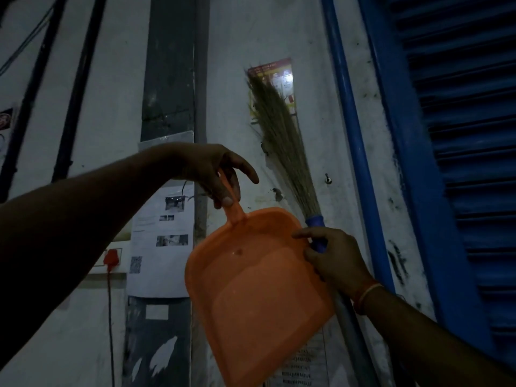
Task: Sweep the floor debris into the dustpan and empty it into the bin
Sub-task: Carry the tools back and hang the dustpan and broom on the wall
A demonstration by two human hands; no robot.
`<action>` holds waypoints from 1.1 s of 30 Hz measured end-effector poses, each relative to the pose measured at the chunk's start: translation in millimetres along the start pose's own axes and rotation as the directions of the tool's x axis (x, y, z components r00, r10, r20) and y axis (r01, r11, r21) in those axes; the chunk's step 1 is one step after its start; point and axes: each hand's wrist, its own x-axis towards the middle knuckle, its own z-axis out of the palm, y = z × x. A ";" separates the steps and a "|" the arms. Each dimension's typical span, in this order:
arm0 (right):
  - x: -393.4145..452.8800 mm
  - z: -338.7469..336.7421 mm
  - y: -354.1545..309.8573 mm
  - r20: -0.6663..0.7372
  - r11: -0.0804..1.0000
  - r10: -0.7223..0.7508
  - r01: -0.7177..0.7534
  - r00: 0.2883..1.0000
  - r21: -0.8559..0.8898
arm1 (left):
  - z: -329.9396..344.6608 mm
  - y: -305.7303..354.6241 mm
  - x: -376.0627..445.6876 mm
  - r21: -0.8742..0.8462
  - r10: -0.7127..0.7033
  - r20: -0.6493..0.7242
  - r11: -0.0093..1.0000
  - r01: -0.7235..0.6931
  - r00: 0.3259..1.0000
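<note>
An orange plastic dustpan (251, 289) hangs in front of the white wall, handle up and open face toward me. My left hand (215, 174) pinches the top of its handle. A grass broom (282, 143) stands upright against the wall with its bristles up and its blue grip at the bottom. My right hand (332, 258) is closed around that blue grip, just right of the dustpan's edge. No floor, debris or bin is in view.
A blue louvred shutter (460, 163) and blue pipe (351, 135) fill the right side. Paper notices (162, 241) are stuck on the wall behind the dustpan. A red plug (111, 258) with a cord sits at the left. A small hook (329, 178) projects from the wall.
</note>
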 end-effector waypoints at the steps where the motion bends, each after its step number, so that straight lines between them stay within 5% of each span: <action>1: -1.3 0.1 -0.2 -0.016 1.000 0.002 -0.002 1.000 0.007 | 1.3 -0.4 1.3 0.004 0.001 -0.015 1.000 -0.001 1.000; 10: -1.3 0.2 -0.3 -0.180 0.996 0.002 -0.019 0.984 -0.090 | 11.4 2.8 8.3 0.153 0.031 -0.289 0.988 0.014 0.957; 33: -3.5 -10.3 -4.9 -0.272 0.982 0.021 -0.071 0.962 -0.174 | -10.9 17.2 -7.0 -0.201 -0.148 -0.526 0.978 0.047 0.838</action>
